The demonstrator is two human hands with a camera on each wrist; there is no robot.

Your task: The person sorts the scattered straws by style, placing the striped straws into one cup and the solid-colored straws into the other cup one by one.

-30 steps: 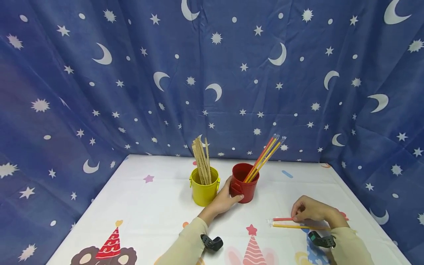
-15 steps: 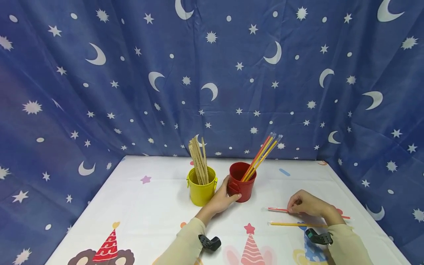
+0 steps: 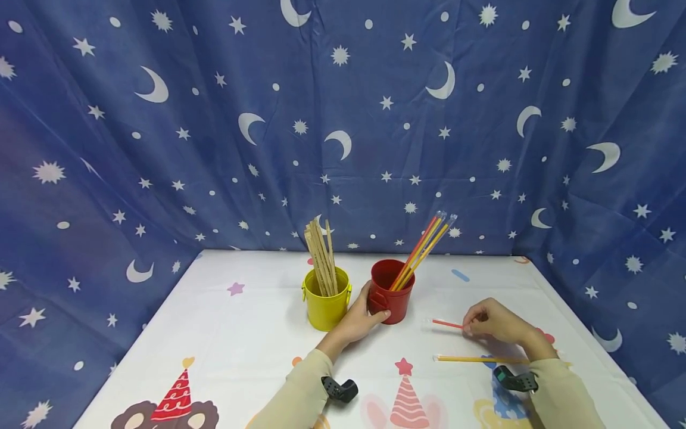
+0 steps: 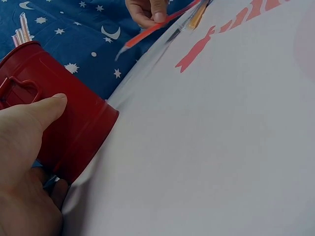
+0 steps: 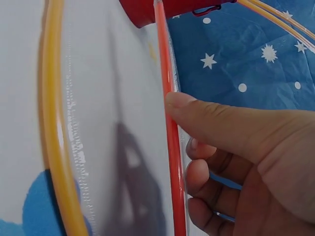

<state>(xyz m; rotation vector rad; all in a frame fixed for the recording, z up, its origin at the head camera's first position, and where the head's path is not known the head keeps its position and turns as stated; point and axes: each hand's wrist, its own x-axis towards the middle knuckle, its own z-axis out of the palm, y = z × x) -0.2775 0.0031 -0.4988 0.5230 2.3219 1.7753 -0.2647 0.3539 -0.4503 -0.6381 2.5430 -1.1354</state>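
Note:
My left hand (image 3: 355, 320) holds the small red bucket (image 3: 393, 305) at its side, the thumb lying across the front wall in the left wrist view. Several red and yellow straws (image 3: 423, 250) in clear wrappers lean out of that bucket to the right. On the right, my right hand (image 3: 497, 322) pinches a wrapped red straw (image 5: 172, 142) between thumb and fingers. This straw is lifted off the table, its shadow falling beside it in the right wrist view. A wrapped yellow straw (image 3: 466, 358) lies on the table just in front of the right hand.
Left of the red bucket stands a yellow bucket (image 3: 327, 313) holding thin wooden sticks (image 3: 320, 256). A white cloth with party prints covers the table (image 3: 241, 333). Behind it hangs a blue curtain (image 3: 375, 149) with moons and stars.
The right hand has lifted the red straw away from the yellow one, moving it back toward the bucket. The left hand keeps its hold on the red bucket.

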